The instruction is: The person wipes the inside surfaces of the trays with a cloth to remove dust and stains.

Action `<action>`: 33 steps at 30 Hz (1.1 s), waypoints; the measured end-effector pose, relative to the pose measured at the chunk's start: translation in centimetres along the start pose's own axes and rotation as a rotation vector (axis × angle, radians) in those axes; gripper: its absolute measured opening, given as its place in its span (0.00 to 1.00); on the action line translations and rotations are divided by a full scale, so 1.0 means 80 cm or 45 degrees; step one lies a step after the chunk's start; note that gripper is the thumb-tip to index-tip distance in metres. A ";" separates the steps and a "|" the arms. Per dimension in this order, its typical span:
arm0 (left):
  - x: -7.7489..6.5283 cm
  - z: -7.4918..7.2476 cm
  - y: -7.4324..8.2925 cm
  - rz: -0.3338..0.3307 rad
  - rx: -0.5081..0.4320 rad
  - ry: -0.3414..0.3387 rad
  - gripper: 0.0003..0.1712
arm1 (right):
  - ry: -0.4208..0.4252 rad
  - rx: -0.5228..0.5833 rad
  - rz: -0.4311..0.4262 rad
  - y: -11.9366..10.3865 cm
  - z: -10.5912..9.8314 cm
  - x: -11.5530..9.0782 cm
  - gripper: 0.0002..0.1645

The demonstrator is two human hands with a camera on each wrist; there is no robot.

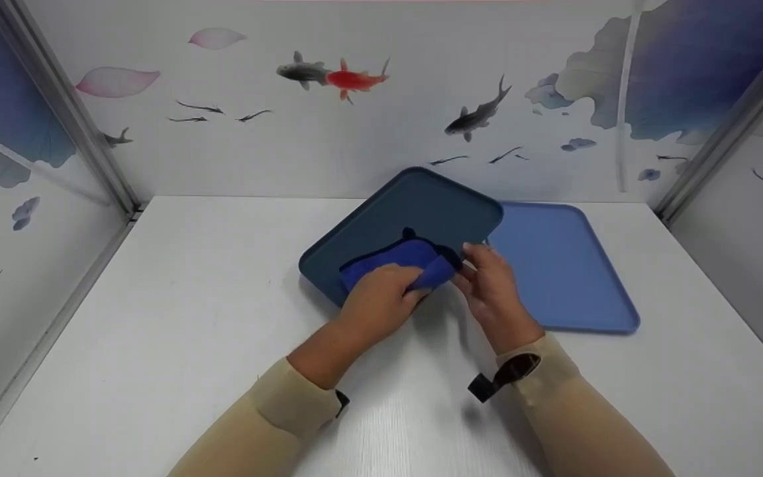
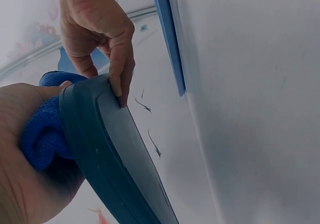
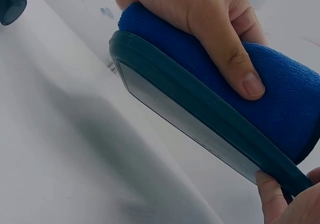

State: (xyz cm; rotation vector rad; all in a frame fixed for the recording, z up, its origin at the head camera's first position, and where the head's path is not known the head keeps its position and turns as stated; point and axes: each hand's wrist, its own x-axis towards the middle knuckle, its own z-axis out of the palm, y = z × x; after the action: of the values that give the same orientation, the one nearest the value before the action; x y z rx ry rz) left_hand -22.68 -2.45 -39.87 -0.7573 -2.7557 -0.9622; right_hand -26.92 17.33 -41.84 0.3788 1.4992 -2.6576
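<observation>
A dark teal tray (image 1: 434, 199) is held tilted above the white table, its near edge towards me. My left hand (image 1: 381, 301) grips a bunched blue cloth (image 1: 395, 255) with black edging against the tray's upper face. In the right wrist view the left thumb (image 3: 240, 71) lies along the cloth, close to the tray's rim (image 3: 185, 88). My right hand (image 1: 491, 288) pinches the tray at its near right corner. In the left wrist view the right fingers (image 2: 117, 71) reach over that rim. Part of the left fingers is hidden behind the cloth.
A lighter blue tray (image 1: 560, 265) lies flat on the white table (image 1: 176, 298) to the right, partly overlapped in view by the teal one. Behind stands a white wall (image 1: 408, 132) with painted fish. Side panels with metal posts (image 1: 77, 106) bound the table.
</observation>
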 end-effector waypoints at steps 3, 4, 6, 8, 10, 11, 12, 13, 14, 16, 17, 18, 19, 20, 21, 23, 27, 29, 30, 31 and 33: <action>0.000 -0.002 0.002 0.022 0.017 -0.028 0.10 | 0.022 0.011 -0.009 -0.002 0.001 0.002 0.17; 0.000 -0.002 0.002 0.028 0.029 -0.044 0.12 | 0.031 0.015 -0.014 -0.001 0.001 0.003 0.10; -0.001 -0.003 0.003 0.045 0.062 -0.069 0.15 | 0.040 0.018 -0.026 -0.001 0.001 0.004 0.02; -0.001 -0.004 0.004 0.055 0.096 -0.081 0.18 | 0.039 0.023 -0.037 -0.001 0.001 0.005 0.08; 0.000 -0.004 0.003 0.052 0.125 -0.084 0.19 | 0.027 0.026 -0.041 -0.001 0.000 0.005 0.09; 0.000 -0.004 0.003 0.051 0.139 -0.077 0.19 | 0.014 0.016 -0.040 -0.001 0.000 0.004 0.08; 0.000 -0.004 0.003 0.046 0.150 -0.066 0.19 | 0.002 0.005 -0.039 -0.001 0.000 0.003 0.06; 0.000 -0.005 0.002 0.038 0.161 -0.058 0.19 | -0.004 -0.005 -0.038 -0.001 -0.001 0.002 0.04; 0.001 -0.005 0.001 0.024 0.170 -0.053 0.19 | -0.011 -0.014 -0.039 -0.002 -0.001 0.002 0.04; 0.001 -0.005 -0.001 0.004 0.186 -0.036 0.19 | -0.022 -0.029 -0.040 -0.002 -0.002 0.001 0.06; 0.002 -0.005 -0.003 -0.006 0.191 -0.029 0.19 | -0.030 -0.034 -0.038 -0.003 -0.002 0.000 0.08; 0.002 -0.006 -0.004 -0.016 0.194 -0.024 0.20 | -0.028 -0.031 -0.036 -0.003 -0.002 0.000 0.08; 0.002 -0.007 -0.005 -0.021 0.196 -0.019 0.20 | -0.030 -0.027 -0.035 -0.003 -0.001 0.000 0.09; 0.003 -0.007 -0.007 -0.026 0.197 -0.014 0.20 | -0.032 -0.021 -0.033 -0.003 -0.001 0.001 0.10; 0.003 -0.008 -0.009 -0.029 0.199 -0.009 0.20 | -0.036 -0.021 -0.027 -0.004 -0.001 0.001 0.12; 0.003 -0.010 -0.011 -0.044 0.204 -0.001 0.20 | -0.039 -0.015 -0.021 -0.004 -0.001 0.001 0.15; 0.005 -0.013 -0.018 -0.091 0.234 0.019 0.20 | -0.040 -0.003 -0.026 -0.003 -0.001 0.003 0.17; 0.006 -0.014 -0.022 -0.114 0.256 0.026 0.20 | -0.040 0.000 -0.027 -0.003 -0.001 0.003 0.17; 0.007 -0.014 -0.023 -0.123 0.267 0.029 0.20 | -0.042 0.002 -0.025 -0.003 0.000 0.003 0.17; 0.007 -0.015 -0.025 -0.131 0.275 0.031 0.20 | -0.043 0.002 -0.023 -0.003 -0.001 0.003 0.17; 0.008 -0.015 -0.028 -0.143 0.293 0.038 0.19 | -0.043 0.005 -0.020 -0.003 -0.001 0.002 0.19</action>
State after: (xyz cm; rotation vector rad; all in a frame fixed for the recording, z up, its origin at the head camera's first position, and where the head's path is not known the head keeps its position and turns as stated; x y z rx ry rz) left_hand -24.40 -4.42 -39.98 -0.5530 -2.8419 -0.6507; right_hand -27.13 17.56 -41.74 0.3213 1.4944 -2.6651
